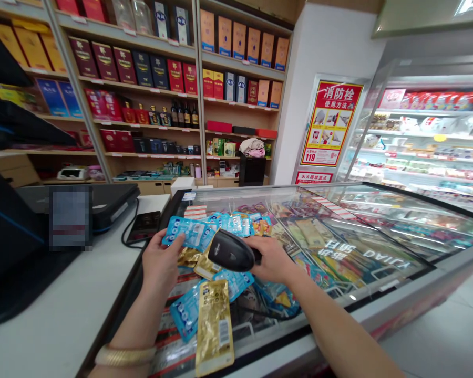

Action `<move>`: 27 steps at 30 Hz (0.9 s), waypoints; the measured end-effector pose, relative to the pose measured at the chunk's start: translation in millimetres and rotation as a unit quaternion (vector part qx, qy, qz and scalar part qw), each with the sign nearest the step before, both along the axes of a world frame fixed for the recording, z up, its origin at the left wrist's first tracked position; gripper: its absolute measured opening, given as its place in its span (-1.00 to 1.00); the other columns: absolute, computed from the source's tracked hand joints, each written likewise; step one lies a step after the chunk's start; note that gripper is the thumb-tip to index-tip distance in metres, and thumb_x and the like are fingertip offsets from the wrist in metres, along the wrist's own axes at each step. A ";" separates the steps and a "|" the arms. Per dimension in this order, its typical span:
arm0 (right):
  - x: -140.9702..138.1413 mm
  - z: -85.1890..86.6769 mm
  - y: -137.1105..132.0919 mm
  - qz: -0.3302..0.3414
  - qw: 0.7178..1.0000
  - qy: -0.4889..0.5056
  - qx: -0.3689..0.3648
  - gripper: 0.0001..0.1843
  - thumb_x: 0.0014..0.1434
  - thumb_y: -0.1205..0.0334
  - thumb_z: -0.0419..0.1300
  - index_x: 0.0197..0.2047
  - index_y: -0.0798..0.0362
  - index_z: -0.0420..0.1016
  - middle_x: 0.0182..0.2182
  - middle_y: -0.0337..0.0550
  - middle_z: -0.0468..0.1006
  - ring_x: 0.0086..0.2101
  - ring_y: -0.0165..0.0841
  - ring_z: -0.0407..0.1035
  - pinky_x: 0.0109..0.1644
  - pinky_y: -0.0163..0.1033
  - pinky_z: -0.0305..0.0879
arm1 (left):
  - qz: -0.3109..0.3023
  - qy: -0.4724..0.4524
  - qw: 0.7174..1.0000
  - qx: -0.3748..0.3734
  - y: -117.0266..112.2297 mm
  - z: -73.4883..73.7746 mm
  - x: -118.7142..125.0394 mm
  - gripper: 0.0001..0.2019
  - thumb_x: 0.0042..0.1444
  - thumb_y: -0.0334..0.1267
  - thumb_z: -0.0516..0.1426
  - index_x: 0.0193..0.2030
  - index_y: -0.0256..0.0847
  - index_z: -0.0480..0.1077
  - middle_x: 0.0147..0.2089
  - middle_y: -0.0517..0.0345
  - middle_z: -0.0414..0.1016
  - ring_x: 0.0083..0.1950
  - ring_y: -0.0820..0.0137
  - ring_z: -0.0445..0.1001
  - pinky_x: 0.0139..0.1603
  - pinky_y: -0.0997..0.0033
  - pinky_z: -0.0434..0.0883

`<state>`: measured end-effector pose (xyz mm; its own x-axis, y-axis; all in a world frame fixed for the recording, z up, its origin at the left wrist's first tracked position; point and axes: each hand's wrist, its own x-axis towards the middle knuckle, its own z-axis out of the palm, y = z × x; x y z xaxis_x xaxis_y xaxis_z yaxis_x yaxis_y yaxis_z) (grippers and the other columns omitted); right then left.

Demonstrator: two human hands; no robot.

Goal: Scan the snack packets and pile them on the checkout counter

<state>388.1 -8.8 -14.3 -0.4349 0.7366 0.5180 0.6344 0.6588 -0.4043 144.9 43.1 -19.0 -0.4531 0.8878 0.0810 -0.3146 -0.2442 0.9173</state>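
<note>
My left hand (pixel 161 260) pinches the left end of a blue snack packet (pixel 185 231), whose white barcode label faces up. In my right hand (pixel 271 258) is a black barcode scanner (pixel 232 251), its head turned left, close beside that packet. Beneath both hands, more blue packets (pixel 187 310) and gold packets (pixel 214 328) lie scattered on the glass lid of a chest freezer (pixel 260 328). The nearest gold packet shows a barcode. Part of the pile is hidden behind the scanner.
A white counter (pixel 63 325) runs along the left, with a dark checkout terminal (pixel 8 252) and a phone (pixel 145 226) on it. Frozen goods show through the freezer's glass. Shelves of boxed bottles (pixel 142 68) stand behind, and a lit display fridge (pixel 425 131) is at the right.
</note>
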 end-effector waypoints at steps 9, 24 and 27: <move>-2.8 0.3 1.6 -0.050 0.998 0.017 0.015 -0.47 -0.03 0.34 0.20 0.08 -0.01 0.43 -0.09 -0.10 0.60 -0.10 -0.22 0.48 -0.05 -0.20 0.35 | 0.017 0.000 1.000 0.001 2.3 1.1 1.0 -0.59 -0.33 -0.28 0.32 -0.24 -0.21 0.40 -0.45 0.30 0.45 -0.49 0.51 0.40 -0.40 0.46 0.42; -3.8 5.7 -1.2 -0.129 0.989 -0.074 -0.012 -0.71 0.00 0.21 0.28 -0.14 0.00 0.53 -0.26 -0.13 0.64 -0.24 -0.22 0.51 -0.25 -0.27 0.26 | 0.013 -0.010 1.000 0.003 3.4 -1.1 3.1 -0.62 -0.29 -0.37 0.32 -0.24 -0.21 0.41 -0.43 0.29 0.50 -0.45 0.51 0.45 -0.33 0.48 0.46; -8.1 4.4 -2.0 -0.111 0.991 -0.076 -0.028 -0.67 0.02 0.24 0.26 -0.09 -0.03 0.52 -0.20 -0.15 0.64 -0.19 -0.22 0.51 -0.19 -0.27 0.29 | 0.007 0.000 1.000 0.015 2.7 -2.3 3.7 -0.62 -0.29 -0.34 0.34 -0.24 -0.20 0.42 -0.42 0.28 0.50 -0.44 0.50 0.45 -0.32 0.47 0.46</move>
<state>380.0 -10.8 -9.9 -0.3291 0.8480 0.4154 0.8168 0.4764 -0.3254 148.7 45.8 -21.3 -0.4661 0.8782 0.1073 -0.3103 -0.2759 0.9097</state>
